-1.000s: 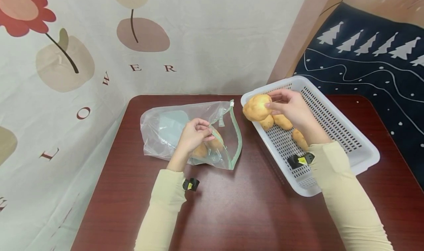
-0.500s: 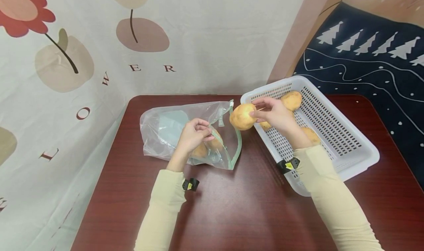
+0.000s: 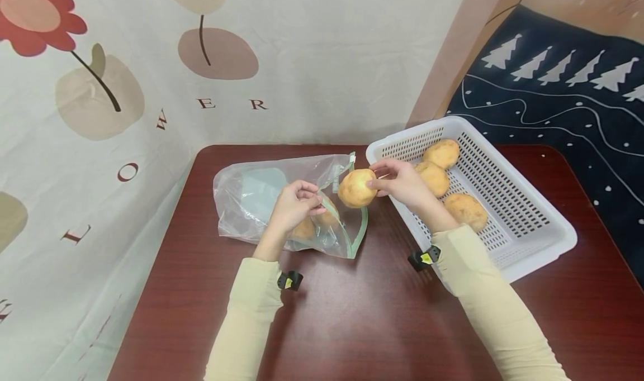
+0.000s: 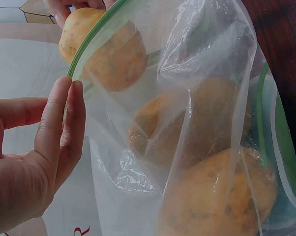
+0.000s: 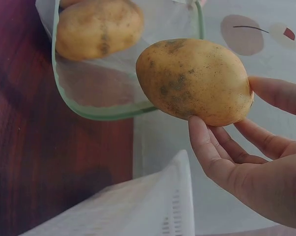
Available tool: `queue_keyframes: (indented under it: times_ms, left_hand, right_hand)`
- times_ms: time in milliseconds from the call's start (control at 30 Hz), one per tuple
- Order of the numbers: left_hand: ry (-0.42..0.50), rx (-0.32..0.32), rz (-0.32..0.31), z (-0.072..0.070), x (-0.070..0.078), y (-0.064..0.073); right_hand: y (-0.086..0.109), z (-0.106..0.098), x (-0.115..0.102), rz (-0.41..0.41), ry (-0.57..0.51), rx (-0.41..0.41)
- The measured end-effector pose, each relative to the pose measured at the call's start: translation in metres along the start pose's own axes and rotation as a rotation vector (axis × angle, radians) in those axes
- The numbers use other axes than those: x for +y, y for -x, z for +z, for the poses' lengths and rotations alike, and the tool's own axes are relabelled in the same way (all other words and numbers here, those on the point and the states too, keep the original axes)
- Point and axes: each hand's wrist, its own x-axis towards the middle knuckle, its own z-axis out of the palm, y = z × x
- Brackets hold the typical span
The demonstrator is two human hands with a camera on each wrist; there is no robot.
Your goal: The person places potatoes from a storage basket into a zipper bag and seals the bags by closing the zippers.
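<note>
A clear zip bag (image 3: 236,202) with a green-edged mouth lies on its side, its opening facing right. My left hand (image 3: 294,205) pinches the upper lip of that mouth between its fingers and holds it raised. Inside the bag rest potatoes (image 4: 217,196), seen through the plastic in the left wrist view. My right hand (image 3: 402,185) holds another potato (image 3: 356,189) by its right end, with fingertips and thumb around it. That potato is at the bag's open mouth; in the right wrist view (image 5: 194,81) it overlaps the green edge.
To the right stands a white perforated basket (image 3: 533,202), with several potatoes (image 3: 465,210) lying toward its left side. The dark red table (image 3: 342,325) runs beneath everything. A patterned cloth (image 3: 322,62) hangs behind the table's far edge.
My right hand has carried the potato left and slightly down, from above the basket to the bag's mouth. The left hand and the bag have stayed in place.
</note>
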Motion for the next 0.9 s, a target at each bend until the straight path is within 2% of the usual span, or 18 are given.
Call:
queue_keyframes:
  times_ms: [333,900]
  left_hand:
    - [0.003,0.002,-0.004,0.000,-0.001,0.000]
    - [0.020,-0.011,0.000,0.001,-0.001,0.000]
  right_hand:
    - [-0.008,0.016,0.011,0.031,-0.045,0.011]
    - [-0.015,0.029,0.016,0.066,-0.092,0.049]
